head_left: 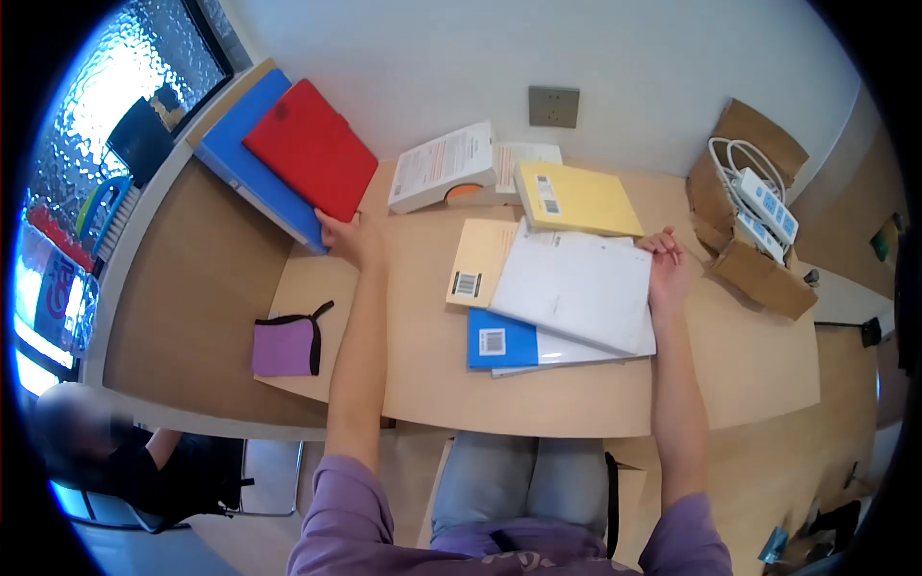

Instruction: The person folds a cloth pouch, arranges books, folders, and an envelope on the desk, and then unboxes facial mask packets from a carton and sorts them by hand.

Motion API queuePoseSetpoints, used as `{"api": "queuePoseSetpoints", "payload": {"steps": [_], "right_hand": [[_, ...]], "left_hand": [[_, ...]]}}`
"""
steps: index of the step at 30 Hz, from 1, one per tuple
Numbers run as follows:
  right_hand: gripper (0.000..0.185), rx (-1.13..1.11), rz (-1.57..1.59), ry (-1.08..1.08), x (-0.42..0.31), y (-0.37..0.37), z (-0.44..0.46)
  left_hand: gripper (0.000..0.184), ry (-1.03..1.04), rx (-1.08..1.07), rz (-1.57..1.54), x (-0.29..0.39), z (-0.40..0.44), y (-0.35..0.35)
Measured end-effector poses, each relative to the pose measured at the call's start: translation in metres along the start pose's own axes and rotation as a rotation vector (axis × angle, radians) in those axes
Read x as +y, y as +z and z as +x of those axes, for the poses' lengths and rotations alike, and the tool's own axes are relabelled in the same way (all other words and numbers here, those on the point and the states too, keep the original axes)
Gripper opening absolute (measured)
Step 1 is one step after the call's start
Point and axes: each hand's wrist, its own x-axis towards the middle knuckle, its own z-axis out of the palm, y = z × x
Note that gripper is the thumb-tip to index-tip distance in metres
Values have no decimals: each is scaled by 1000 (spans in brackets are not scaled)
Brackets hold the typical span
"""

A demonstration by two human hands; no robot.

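The person's left hand (357, 240) grasps the lower corner of the red folder (312, 149), which leans in front of the blue folder (254, 144) at the desk's left end. The right hand (668, 269), loosely curled and grasping nothing visible, lies at the edge of the white binder (576, 288). The step seems to be placing the red folder; the next move calls for keeping it steady against the blue one

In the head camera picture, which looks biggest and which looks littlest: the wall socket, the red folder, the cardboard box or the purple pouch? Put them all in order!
Largest to smallest, as they look in the head view:
1. Cardboard box
2. Red folder
3. Purple pouch
4. Wall socket
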Motion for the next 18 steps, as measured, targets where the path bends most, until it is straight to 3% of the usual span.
{"api": "queuePoseSetpoints", "payload": {"steps": [2, 4, 7, 10, 12, 14, 17, 18], "right_hand": [[16, -18, -26, -4, 0, 6, -3], [16, -33, -27, 31, -2, 7, -2], [15, -29, -16, 64, -5, 3, -2], [15, -16, 12, 60, -4, 8, 2], [15, 6, 6, 57, -2, 9, -1], [15, 5, 14, 55, -2, 8, -1], [16, -17, 7, 63, -3, 8, -1], [16, -28, 7, 62, -2, 8, -2]], "left_hand": [[74, 123, 43, -10, 33, -15, -16], [71, 294, -48, -154, 41, -22, -21], [70, 388, -155, -204, 72, -40, -33], [66, 708, -437, -479, 111, -108, -55], [41, 1237, -853, -460, 141, -149, -91], [28, 1988, -661, -361, 160, -183, -114], [24, 1639, -1100, -483, 141, -216, -113], [24, 1557, -1060, -489, 144, -218, -114]]}}
